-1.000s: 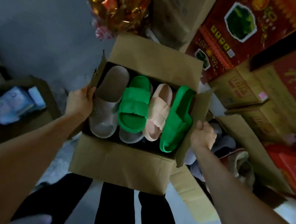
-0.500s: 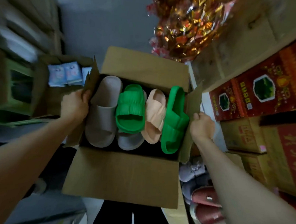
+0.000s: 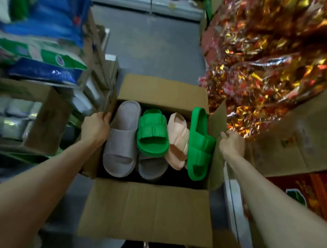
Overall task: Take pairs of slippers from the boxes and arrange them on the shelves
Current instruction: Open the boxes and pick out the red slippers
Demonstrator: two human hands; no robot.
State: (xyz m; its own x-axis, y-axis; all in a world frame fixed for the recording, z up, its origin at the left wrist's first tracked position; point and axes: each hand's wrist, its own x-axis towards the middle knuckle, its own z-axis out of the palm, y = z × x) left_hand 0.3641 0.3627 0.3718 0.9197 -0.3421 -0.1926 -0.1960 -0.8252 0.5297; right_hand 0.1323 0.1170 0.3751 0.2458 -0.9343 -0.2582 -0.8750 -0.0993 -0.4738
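I carry an open cardboard box in front of me. My left hand grips its left side flap and my right hand grips its right side flap. Inside lie a grey-beige slipper, a second grey one partly under a green slipper, a peach slipper, and another green slipper standing on its edge against the right wall.
Shelves with packaged goods and a cardboard box stand on the left. Shiny gold-red foil packs and stacked cartons fill the right. A grey floor aisle runs ahead between them.
The view has swung from the red cartons toward the aisle, with shelves now on the left. The box stays held by both hands; the slippers keep their places.
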